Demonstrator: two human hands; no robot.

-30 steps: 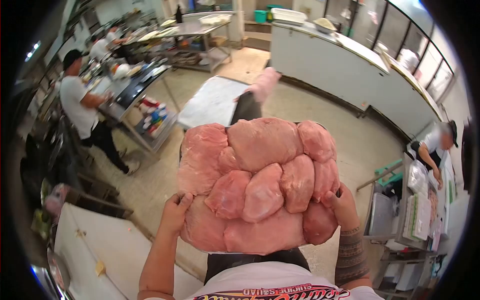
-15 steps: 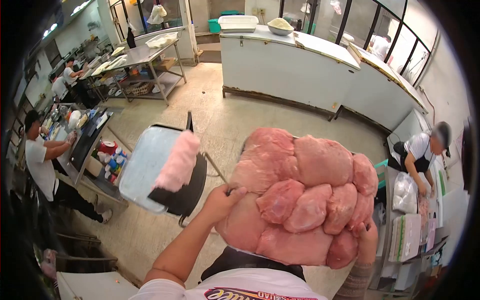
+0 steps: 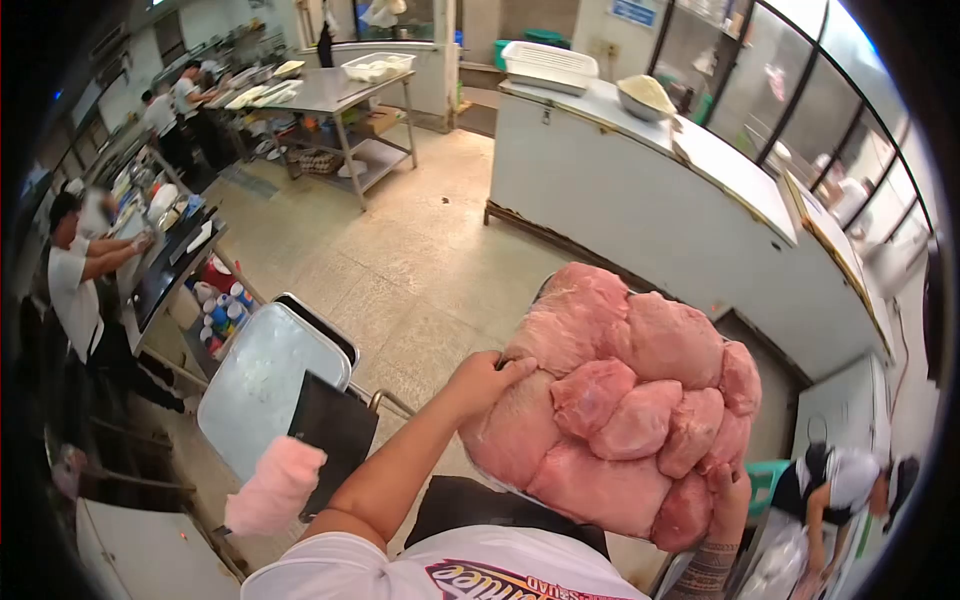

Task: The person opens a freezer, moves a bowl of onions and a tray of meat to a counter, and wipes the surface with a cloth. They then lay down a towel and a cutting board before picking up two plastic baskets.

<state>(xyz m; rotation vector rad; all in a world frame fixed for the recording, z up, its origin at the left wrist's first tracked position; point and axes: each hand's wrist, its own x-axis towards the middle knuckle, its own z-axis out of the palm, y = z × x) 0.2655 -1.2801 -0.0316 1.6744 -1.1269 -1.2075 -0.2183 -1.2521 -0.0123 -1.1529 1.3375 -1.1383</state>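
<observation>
A tray heaped with large pieces of raw pink meat (image 3: 630, 420) is held in front of my body. My left hand (image 3: 492, 380) grips its left edge, thumb over the rim beside the meat. At the lower right, my right hand (image 3: 728, 485) is closed on the other edge. The meat hides most of the tray. Left of my left arm, a separate pale pink piece of meat (image 3: 275, 485) lies by a black surface (image 3: 333, 430) and a metal tray (image 3: 270, 375).
White chest freezers (image 3: 640, 210) line the back right. A steel table (image 3: 340, 95) stands at the back left. One person (image 3: 75, 290) works at a left table, another (image 3: 840, 490) at lower right near a green stool (image 3: 765, 485). More people (image 3: 190, 100) are far left.
The view has turned right, so the freezers and the steel table sit differently. The loose pink piece now appears lower and further left. Both hands still hold the loaded tray.
</observation>
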